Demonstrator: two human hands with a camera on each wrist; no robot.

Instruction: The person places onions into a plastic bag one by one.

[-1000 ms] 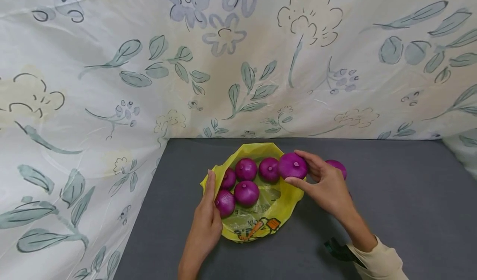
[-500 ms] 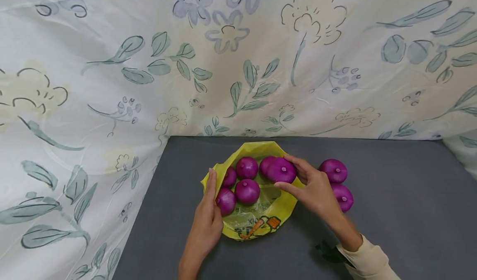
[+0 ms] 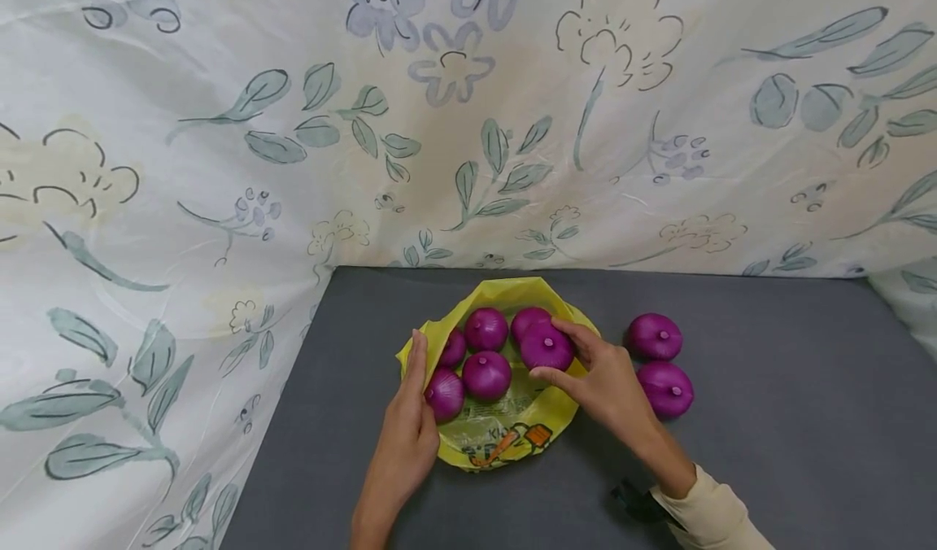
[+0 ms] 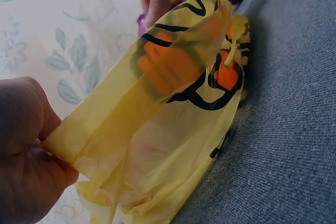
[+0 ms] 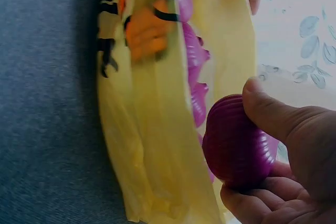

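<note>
A yellow plastic bag [image 3: 468, 452] lies open on the dark table, with several purple onions [image 3: 486, 376] inside it. My left hand [image 3: 403, 432] pinches the bag's left rim between thumb and fingers, as the left wrist view [image 4: 26, 150] shows. Thumb and fingertips of my right hand [image 3: 611, 383] grip another purple onion [image 3: 546, 347] at the right side of the bag's mouth. From the right wrist, this onion [image 5: 236, 145] appears at the bag's opening, partly covered by the fingers. It overlaps an onion [image 3: 529, 322] behind it in the head view.
To the right of the bag, two more purple onions [image 3: 664, 389] sit close together on the dark grey table [image 3: 791, 420]. A floral cloth [image 3: 439, 151] hangs behind the table and along its left side.
My right hand has moved left and slightly down, carrying the onion from the bag's right edge over its opening. The left hand has kept its hold on the rim.
</note>
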